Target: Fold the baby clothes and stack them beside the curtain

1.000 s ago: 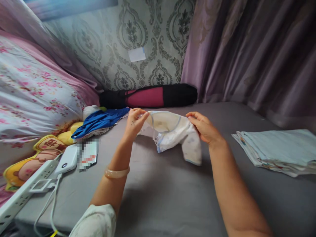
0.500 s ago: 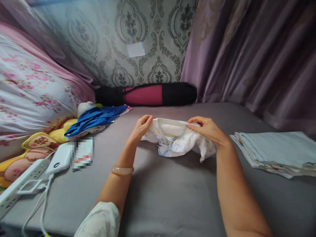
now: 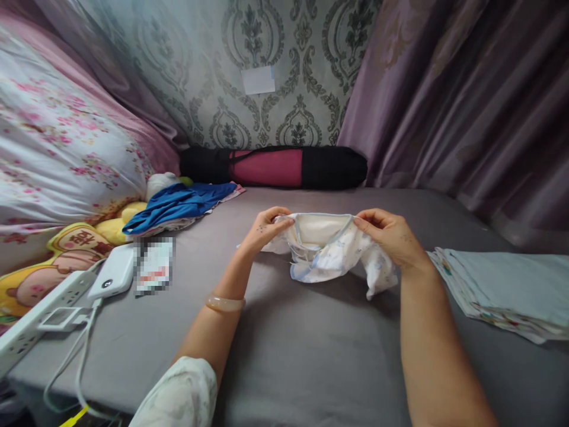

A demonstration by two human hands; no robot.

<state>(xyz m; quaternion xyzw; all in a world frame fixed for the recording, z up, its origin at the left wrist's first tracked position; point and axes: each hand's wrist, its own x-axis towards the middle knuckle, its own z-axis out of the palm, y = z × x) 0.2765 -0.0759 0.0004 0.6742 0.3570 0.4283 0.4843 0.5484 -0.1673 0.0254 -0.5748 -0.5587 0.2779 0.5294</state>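
A small white garment [image 3: 331, 258] with light blue trim and a faint print is stretched between my hands above the grey sheet [image 3: 311, 356]. My left hand [image 3: 271, 228] pinches its upper edge at the left of the neckline. At the right of the neckline, my right hand [image 3: 386, 234] grips the same edge between thumb and fingers. The garment's front hangs down in loose folds, with thin ties showing near its middle, and a sleeve droops below my right hand.
Folded pale cloths [image 3: 511, 290] lie at the right. Blue clothing [image 3: 182, 204], a power bank [image 3: 113, 273], a power strip [image 3: 53, 314] with cables and a plush cushion [image 3: 57, 267] are at the left. A black and red roll bag [image 3: 271, 168] lies along the wall.
The view has shifted slightly, so most things sit a little differently in it. The neckline is pulled straighter between my hands, both still gripping it.
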